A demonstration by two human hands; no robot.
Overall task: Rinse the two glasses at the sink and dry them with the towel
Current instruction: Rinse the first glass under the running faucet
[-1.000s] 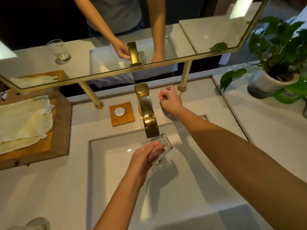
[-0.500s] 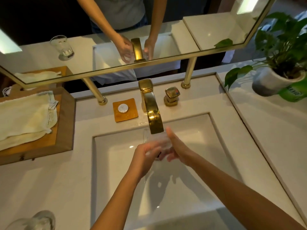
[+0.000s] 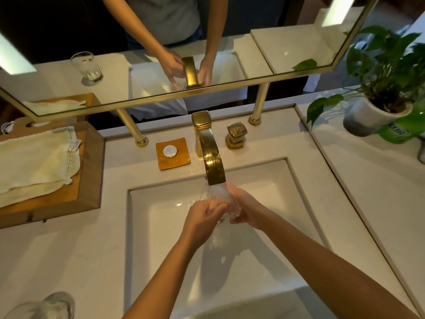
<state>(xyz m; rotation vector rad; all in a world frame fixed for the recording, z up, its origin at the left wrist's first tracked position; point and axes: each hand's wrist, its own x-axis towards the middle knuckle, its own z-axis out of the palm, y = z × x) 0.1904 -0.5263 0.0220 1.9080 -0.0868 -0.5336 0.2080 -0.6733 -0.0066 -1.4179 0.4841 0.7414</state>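
Two glasses: the first glass (image 3: 222, 199) between the hands, the second glass (image 3: 55, 305) on the bench (image 3: 57, 254). Two hands: left hand (image 3: 202, 217), right hand (image 3: 247, 210). One towel (image 3: 34, 162), one wooden tray (image 3: 92, 171), one sink (image 3: 161, 238), one faucet (image 3: 210, 153), one knob (image 3: 235, 135), one soap dish (image 3: 182, 160) with one soap (image 3: 169, 151), one potted plant (image 3: 372, 113), one mirror (image 3: 287, 49) and two mirror posts (image 3: 130, 127) (image 3: 259, 102).

Glossy gold metal faucet (image 3: 208, 153), clear glass (image 3: 220, 199), soft cloth towel (image 3: 34, 162), matt wooden tray (image 3: 92, 171)
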